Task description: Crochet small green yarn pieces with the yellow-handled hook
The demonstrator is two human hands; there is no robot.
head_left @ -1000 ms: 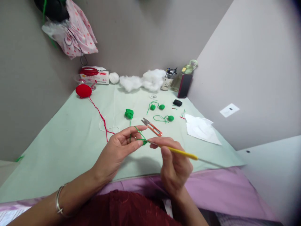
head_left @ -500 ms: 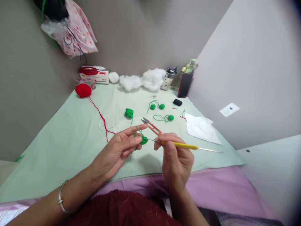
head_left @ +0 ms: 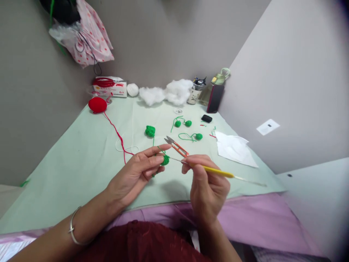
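Observation:
My left hand (head_left: pixel 144 167) pinches a small green crochet piece (head_left: pixel 165 160) between thumb and fingers, with green yarn running over the raised index finger. In my right hand (head_left: pixel 208 182) is a crochet hook (head_left: pixel 218 171) with a yellow handle, held like a pen. Its thin metal tip points left and reaches the edge of the green piece; whether it sits in a stitch I cannot tell. Behind the left hand lies a green yarn ball (head_left: pixel 150 131), its strand leading down to that hand. Orange-handled thread snips (head_left: pixel 178 147) rest just beyond my fingers.
Several small green crocheted balls (head_left: pixel 199 136) with yarn tails lie past the snips. Red yarn (head_left: pixel 97 104) is at the left, white stuffing (head_left: pixel 178 91) along the wall. A phone (head_left: pixel 215 99) leans on a bottle at the back right, and white paper (head_left: pixel 234 149) lies at the right.
My right hand has shifted slightly right, drawing the hook back a little from the green piece, its rear end lower. The left hand stays nearly in place.

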